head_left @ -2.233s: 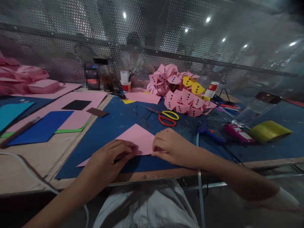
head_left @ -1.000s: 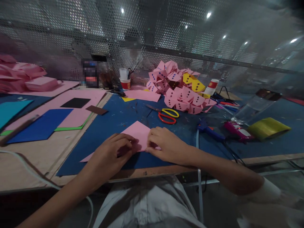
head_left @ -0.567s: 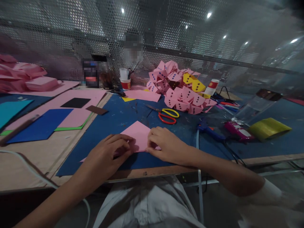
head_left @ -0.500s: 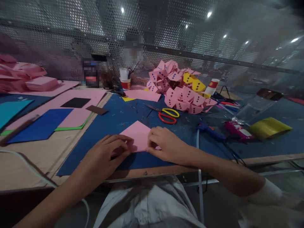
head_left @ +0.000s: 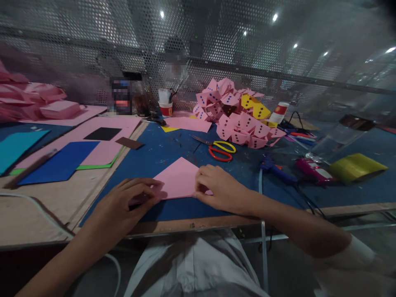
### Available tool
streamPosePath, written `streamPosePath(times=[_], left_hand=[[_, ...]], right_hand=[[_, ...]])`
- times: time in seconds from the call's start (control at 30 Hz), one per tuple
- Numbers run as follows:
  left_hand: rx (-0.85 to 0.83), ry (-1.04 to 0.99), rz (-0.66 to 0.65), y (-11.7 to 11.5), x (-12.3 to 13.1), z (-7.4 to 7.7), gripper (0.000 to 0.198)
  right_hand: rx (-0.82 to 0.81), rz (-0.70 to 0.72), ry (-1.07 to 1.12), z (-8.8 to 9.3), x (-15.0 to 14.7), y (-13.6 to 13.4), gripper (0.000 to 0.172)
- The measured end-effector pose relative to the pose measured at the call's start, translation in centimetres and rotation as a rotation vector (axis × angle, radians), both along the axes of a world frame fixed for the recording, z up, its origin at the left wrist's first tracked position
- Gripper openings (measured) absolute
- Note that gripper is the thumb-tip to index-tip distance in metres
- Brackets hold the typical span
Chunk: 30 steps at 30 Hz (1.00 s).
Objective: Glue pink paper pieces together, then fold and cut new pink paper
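Blue matting covers most of the table, with bare wood at its left and along the near edge. Just inside that edge, about midway along, lies the pink paper, its peak pointing at the far edge and its straight side toward the person. The left hand has its fingers bent, thumb and fingertips pinching the left part of that straight side. The right hand pinches the same side farther right, fingers curled above and thumb below.

A pale strip hangs over the near edge, passing under the right forearm. Toward the left edge, a blue sheet overlaps a larger pink sheet; toward the right edge lie a glue gun, a magenta tool and a yellow tube. Scissors with red and yellow handles lie beyond the paper, clear of both hands.

Near the far edge stand a dotted pink and yellow heap and, to its left, a cup. Plain pink pieces are piled at the far left corner. Behind everything rises a perforated screen.
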<state>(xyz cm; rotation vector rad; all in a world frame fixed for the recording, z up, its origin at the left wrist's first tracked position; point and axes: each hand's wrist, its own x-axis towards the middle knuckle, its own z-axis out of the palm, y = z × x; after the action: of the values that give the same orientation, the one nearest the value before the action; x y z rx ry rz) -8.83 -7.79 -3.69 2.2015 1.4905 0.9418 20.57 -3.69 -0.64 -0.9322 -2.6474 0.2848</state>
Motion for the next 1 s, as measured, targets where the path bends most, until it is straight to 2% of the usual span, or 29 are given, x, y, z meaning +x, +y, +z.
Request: streamPosePath(times=[0.5, 1.0], left_hand=[[-0.06, -0.077, 0.046, -0.27, -0.12, -0.14, 0.039], [-0.056, -0.017, 0.068, -0.35, -0.79, -0.17, 0.042]], right_hand=[[0.005, 0.01, 0.015, -0.44, 0.11, 0.19, 0.014], [-0.011, 0.0, 0.011, -0.27, 0.01, 0.1, 0.015]])
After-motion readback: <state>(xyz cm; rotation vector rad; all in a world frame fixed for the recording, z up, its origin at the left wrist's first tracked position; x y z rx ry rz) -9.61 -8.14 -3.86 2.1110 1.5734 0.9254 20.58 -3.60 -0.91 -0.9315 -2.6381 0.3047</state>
